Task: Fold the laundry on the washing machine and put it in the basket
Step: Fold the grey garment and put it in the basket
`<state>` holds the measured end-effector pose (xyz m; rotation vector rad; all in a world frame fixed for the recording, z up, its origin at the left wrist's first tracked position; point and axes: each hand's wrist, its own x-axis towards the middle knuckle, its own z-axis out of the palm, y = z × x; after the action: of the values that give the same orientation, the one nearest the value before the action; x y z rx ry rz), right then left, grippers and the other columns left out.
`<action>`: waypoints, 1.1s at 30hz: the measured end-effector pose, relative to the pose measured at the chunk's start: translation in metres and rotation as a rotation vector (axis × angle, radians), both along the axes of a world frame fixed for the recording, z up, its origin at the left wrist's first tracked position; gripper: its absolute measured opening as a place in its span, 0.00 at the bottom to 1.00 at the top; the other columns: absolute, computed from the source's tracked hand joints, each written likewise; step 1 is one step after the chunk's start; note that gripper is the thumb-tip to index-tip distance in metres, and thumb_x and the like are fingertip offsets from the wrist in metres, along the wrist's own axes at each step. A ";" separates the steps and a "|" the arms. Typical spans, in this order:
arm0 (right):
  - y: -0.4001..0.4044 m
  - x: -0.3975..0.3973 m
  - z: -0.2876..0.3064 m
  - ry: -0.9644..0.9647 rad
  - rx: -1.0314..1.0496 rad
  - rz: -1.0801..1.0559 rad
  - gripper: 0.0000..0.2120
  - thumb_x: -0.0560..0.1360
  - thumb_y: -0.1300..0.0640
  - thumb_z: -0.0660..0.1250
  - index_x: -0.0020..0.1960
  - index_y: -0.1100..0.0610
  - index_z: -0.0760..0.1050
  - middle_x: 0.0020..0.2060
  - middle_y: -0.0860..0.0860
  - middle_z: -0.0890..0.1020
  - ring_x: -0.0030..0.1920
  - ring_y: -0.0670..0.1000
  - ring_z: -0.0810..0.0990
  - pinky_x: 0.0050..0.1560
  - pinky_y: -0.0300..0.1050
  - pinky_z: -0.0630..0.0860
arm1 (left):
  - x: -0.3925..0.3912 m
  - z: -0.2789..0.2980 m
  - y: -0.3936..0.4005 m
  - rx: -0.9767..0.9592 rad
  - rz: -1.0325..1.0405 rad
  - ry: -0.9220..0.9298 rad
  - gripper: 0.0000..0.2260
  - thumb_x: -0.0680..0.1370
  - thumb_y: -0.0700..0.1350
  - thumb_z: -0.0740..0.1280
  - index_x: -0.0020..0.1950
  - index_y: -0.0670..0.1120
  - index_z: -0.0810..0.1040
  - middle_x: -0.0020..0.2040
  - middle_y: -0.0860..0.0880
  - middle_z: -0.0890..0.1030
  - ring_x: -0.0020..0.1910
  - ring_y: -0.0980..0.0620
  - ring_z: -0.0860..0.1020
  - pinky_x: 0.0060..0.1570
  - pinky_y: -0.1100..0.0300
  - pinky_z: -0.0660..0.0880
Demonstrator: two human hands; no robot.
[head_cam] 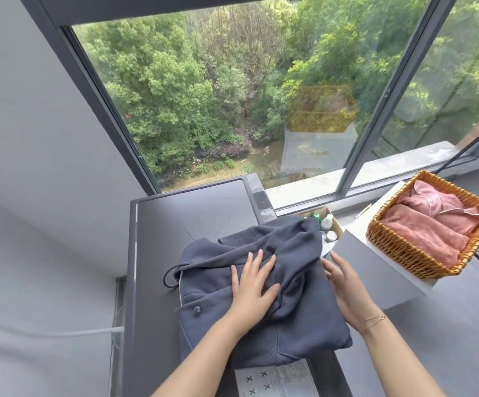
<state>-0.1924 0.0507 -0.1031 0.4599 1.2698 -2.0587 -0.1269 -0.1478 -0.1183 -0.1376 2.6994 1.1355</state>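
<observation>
A dark blue hooded sweatshirt (298, 319) lies partly folded on the dark grey top of the washing machine (192, 213), its drawstring looping out to the left. My left hand (254, 287) rests flat on the middle of the garment, fingers spread. My right hand (344, 285) is at the garment's right edge, fingers touching the fold; whether it grips the cloth is unclear. To the right, a wicker basket (404, 247) holds folded pink clothes (433, 224) and stands on a white box.
A white box or shelf (375, 267) carries the basket beside the machine. A small cardboard box with bottles (328, 224) sits behind the sweatshirt. A white label sheet (278, 379) lies at the machine's near edge. A large window is behind, a grey wall at left.
</observation>
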 end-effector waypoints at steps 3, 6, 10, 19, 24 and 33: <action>-0.008 -0.001 0.015 0.086 -0.097 0.073 0.35 0.51 0.43 0.81 0.55 0.56 0.81 0.44 0.57 0.81 0.42 0.54 0.81 0.44 0.46 0.79 | -0.003 0.046 -0.019 1.196 0.318 -0.316 0.20 0.77 0.46 0.63 0.69 0.47 0.72 0.72 0.47 0.69 0.75 0.48 0.60 0.75 0.50 0.53; -0.031 0.006 0.033 0.225 -0.119 0.184 0.28 0.64 0.49 0.76 0.61 0.57 0.78 0.47 0.58 0.81 0.45 0.54 0.79 0.44 0.44 0.77 | -0.002 0.068 -0.037 1.494 0.561 -0.368 0.23 0.81 0.53 0.56 0.64 0.37 0.76 0.64 0.37 0.76 0.61 0.40 0.76 0.66 0.47 0.68; -0.077 0.025 0.045 0.615 0.148 0.355 0.14 0.76 0.65 0.65 0.58 0.54 0.79 0.45 0.56 0.82 0.45 0.47 0.79 0.51 0.38 0.76 | 0.018 0.061 -0.047 1.692 0.723 -0.383 0.24 0.78 0.58 0.64 0.60 0.37 0.77 0.56 0.36 0.79 0.52 0.41 0.78 0.57 0.47 0.73; -0.142 0.052 0.020 1.105 0.464 0.510 0.13 0.76 0.52 0.64 0.58 0.40 0.78 0.66 0.42 0.69 0.69 0.43 0.62 0.71 0.35 0.56 | 0.075 0.031 -0.124 1.188 1.235 0.131 0.10 0.81 0.36 0.56 0.58 0.41 0.74 0.51 0.41 0.79 0.40 0.51 0.80 0.35 0.61 0.77; -0.186 0.074 0.010 1.189 0.706 0.499 0.21 0.77 0.58 0.53 0.63 0.43 0.76 0.71 0.42 0.66 0.73 0.40 0.54 0.75 0.51 0.39 | 0.081 0.053 -0.137 1.079 0.771 -0.044 0.14 0.82 0.52 0.55 0.62 0.51 0.75 0.53 0.55 0.83 0.52 0.58 0.81 0.53 0.57 0.75; -0.208 0.074 0.022 0.768 0.329 0.275 0.34 0.62 0.66 0.52 0.65 0.48 0.71 0.70 0.40 0.67 0.71 0.35 0.61 0.76 0.44 0.54 | 0.059 0.046 -0.155 0.619 0.543 -0.212 0.21 0.63 0.57 0.73 0.52 0.48 0.82 0.49 0.51 0.85 0.52 0.53 0.82 0.59 0.53 0.76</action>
<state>-0.1187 -0.1572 -0.0814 -0.4071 1.9957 -1.8384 -0.0682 -0.3028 -0.0723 -0.8624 2.0534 1.9147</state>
